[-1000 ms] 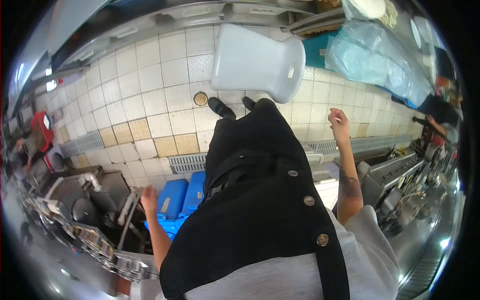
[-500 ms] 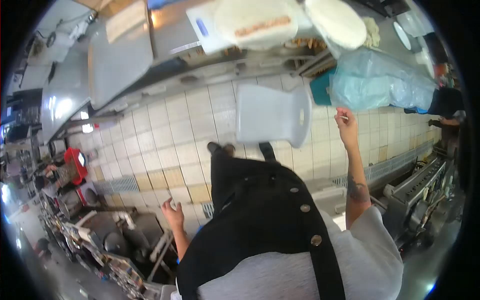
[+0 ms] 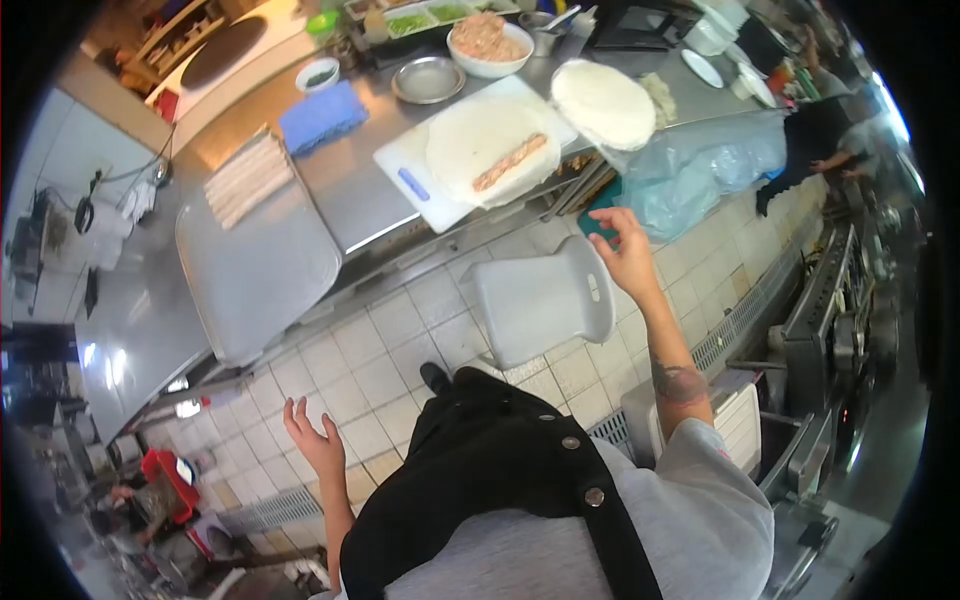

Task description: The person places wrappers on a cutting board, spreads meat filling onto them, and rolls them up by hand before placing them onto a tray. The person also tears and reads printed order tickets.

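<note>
Showing a grey plastic stool [image 3: 530, 305] standing on the tiled floor [image 3: 395, 320], just in front of the steel counter [image 3: 350, 190]. Picturing beside its slotted end the right hand [image 3: 625, 250], half open with loosely bent fingers and gripping nothing visible; leaving contact with the stool impossible to judge. Placing the left hand [image 3: 318, 445] over the floor, well apart from the stool, spreading its fingers and holding nothing. Standing near the stool with one dark shoe [image 3: 435, 378], so risking a stumble by catching a toe on its foot, or a skid on possibly slick tiles. Exposing, on the cutting board [image 3: 440, 207], a dough round [image 3: 455, 140] bearing a filling strip [image 3: 510, 163], possibly smearing if brushed by the apron [image 3: 480, 430]. Resting farther left with the metal tray [image 3: 262, 270], loaded with pale rolls [image 3: 250, 180], at the counter's front edge; risking tipping if bumped. Hanging rightward with loose plastic sheeting [image 3: 720, 170], possibly snagging a passing arm.
</note>
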`<state>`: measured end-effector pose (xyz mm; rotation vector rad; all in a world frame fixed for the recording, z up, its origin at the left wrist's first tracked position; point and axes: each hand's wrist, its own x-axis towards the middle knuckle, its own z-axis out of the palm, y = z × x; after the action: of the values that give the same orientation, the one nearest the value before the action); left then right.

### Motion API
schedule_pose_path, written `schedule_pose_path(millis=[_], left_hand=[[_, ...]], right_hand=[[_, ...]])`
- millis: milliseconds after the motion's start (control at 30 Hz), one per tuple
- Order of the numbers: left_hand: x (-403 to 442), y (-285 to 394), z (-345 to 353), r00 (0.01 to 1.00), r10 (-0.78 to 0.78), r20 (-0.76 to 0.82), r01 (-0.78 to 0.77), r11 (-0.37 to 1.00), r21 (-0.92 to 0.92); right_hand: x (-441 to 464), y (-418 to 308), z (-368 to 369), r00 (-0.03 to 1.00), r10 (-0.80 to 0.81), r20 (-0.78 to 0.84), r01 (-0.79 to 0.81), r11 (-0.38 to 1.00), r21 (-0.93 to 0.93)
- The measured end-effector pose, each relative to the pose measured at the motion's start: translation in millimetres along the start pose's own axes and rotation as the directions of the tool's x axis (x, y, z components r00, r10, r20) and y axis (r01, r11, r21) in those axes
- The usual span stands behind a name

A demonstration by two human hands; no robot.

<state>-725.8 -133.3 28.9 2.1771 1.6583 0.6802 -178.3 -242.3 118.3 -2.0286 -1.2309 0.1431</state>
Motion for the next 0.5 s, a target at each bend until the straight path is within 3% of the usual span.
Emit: schedule_pose_path(millis=[233, 467, 500], left_hand=[[63.1, 63.4, 32.9, 0.985, 0.165, 0.056, -0.152, 0.971, -0.185], [104.2, 115.3, 77.4, 0.942, 0.336, -0.005, -0.331, 0.925, -0.186], [113.3, 128.3, 96.6, 0.936, 0.351, -0.04, -0.353, 0.922, -0.157]], right_hand=[[39.4, 3.3, -17.9, 0.994, 0.036, -0.104, -0.042, 0.997, -0.061], [128.1, 62.4, 12.7, 0.996, -0.092, 0.013, 0.093, 0.988, -0.122], [149.1, 97.9, 25.5, 0.977, 0.133, 0.164, -0.115, 0.987, -0.115]])
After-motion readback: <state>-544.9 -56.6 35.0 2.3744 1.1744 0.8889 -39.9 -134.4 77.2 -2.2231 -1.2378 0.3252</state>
